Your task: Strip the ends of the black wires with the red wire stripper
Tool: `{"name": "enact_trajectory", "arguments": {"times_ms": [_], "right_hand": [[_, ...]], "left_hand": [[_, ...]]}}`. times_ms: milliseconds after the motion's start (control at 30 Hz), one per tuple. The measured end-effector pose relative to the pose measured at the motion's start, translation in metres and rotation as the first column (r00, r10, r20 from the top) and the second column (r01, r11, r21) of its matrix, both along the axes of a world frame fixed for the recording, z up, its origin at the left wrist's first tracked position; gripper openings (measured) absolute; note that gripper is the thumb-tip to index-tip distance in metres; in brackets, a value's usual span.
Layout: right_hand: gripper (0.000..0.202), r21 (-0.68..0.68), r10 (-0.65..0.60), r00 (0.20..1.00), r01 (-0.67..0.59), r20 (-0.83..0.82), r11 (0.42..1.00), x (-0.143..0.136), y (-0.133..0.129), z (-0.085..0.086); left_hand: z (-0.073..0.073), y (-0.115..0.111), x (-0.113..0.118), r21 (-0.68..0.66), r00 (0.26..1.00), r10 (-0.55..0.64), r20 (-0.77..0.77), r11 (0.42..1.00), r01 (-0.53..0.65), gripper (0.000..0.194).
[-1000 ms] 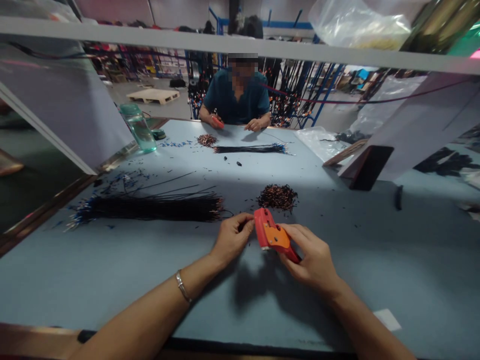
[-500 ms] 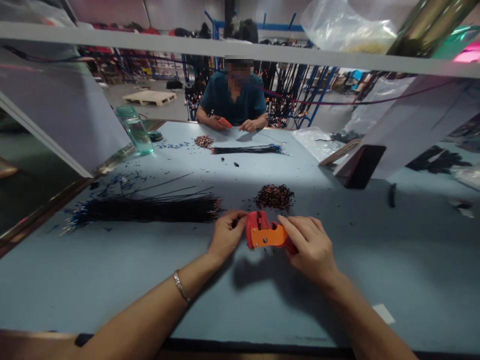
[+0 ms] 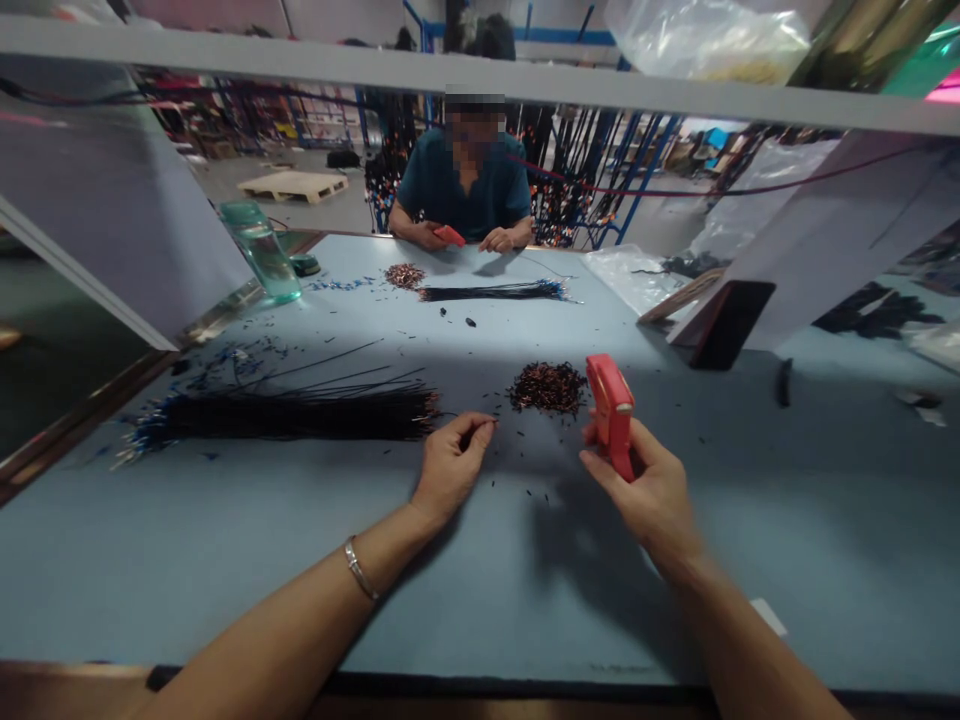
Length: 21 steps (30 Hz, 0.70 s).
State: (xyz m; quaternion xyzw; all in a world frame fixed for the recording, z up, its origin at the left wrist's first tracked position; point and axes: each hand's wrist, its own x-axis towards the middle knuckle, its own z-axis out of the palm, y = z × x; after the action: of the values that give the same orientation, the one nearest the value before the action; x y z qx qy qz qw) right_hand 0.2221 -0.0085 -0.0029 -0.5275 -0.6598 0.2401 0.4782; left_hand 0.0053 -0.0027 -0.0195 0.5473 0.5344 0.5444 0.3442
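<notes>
My left hand (image 3: 454,465) pinches a thin black wire near its end, just right of the wire bundle. That bundle of black wires (image 3: 300,412) lies across the table, blue and stripped ends to the left, coppery ends to the right. In my right hand (image 3: 649,485) is a red and orange wire stripper (image 3: 615,415), held upright with its narrow red edge facing me, apart from the wire. Between and beyond my hands sits a heap of short cut-off bits (image 3: 547,387), black and copper. A few loose bits lie nearer me.
Across the table (image 3: 300,560) a person (image 3: 465,190) holds a red tool, with a smaller wire bundle (image 3: 491,291) before them. A water bottle (image 3: 262,255) stands at left; a dark phone-like slab (image 3: 731,325) leans at right. A white shelf beam (image 3: 480,75) spans overhead.
The wire stripper has moved right, away from my left hand, and turned from lying sideways to upright. My left hand has stayed nearly in place. The view has shifted slightly.
</notes>
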Motion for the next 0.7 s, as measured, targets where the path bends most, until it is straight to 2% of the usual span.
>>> {"name": "enact_trajectory", "arguments": {"times_ms": [67,100,167,233,267,333,433,533,567,633,667,700], "right_hand": [[0.033,-0.143,0.077,0.98,-0.104,-0.181,0.984,0.0,-0.001,0.002],[0.033,-0.204,0.125,0.945,-0.192,-0.303,0.96,-0.001,-0.002,0.003],[0.034,-0.278,0.202,0.798,-0.417,-0.568,0.865,-0.001,-0.004,0.006],[0.034,-0.292,0.205,0.62,-0.603,-0.758,0.742,-0.002,-0.006,0.009],[0.034,-0.291,0.182,0.558,-0.651,-0.81,0.702,-0.002,-0.006,0.011],[0.033,-0.296,0.13,0.505,-0.674,-0.853,0.677,-0.002,-0.005,0.013],[0.034,-0.335,0.092,0.549,-0.625,-0.831,0.705,0.001,-0.002,0.015],[0.037,-0.382,0.151,0.69,-0.555,-0.708,0.739,0.007,-0.001,0.016],[0.037,-0.401,0.203,0.761,-0.526,-0.617,0.75,0.008,-0.001,0.017],[0.037,-0.408,0.337,0.888,-0.446,-0.313,0.797,0.008,-0.002,0.017],[0.037,-0.374,0.394,0.911,-0.409,-0.12,0.832,0.006,-0.002,0.017],[0.037,-0.317,0.43,0.9,-0.389,0.072,0.865,0.004,-0.003,0.017]], "left_hand": [[-0.001,0.0,0.0,0.002,1.0,0.0,-0.006,1.0,0.0,0.018],[-0.002,0.001,0.0,0.001,1.0,0.0,-0.008,1.0,0.0,0.018],[-0.003,0.001,0.0,0.0,1.0,0.0,-0.009,1.0,0.0,0.018],[-0.004,0.002,0.0,0.001,1.0,0.003,-0.008,1.0,-0.003,0.018],[-0.004,0.002,0.0,0.002,1.0,0.005,-0.006,1.0,-0.005,0.018],[-0.004,0.002,0.0,0.005,1.0,0.013,-0.002,1.0,-0.013,0.018],[-0.002,0.002,0.0,0.017,0.999,0.041,0.014,0.999,-0.041,0.018],[0.0,0.001,-0.002,0.046,0.993,0.112,0.041,0.992,-0.114,0.018],[0.001,0.0,-0.002,0.057,0.989,0.14,0.05,0.988,-0.143,0.019],[0.001,0.0,-0.003,0.075,0.98,0.19,0.066,0.978,-0.195,0.018],[0.0,0.0,-0.004,0.081,0.975,0.209,0.073,0.973,-0.214,0.018],[0.0,0.001,-0.004,0.085,0.972,0.221,0.079,0.97,-0.228,0.018]]}}
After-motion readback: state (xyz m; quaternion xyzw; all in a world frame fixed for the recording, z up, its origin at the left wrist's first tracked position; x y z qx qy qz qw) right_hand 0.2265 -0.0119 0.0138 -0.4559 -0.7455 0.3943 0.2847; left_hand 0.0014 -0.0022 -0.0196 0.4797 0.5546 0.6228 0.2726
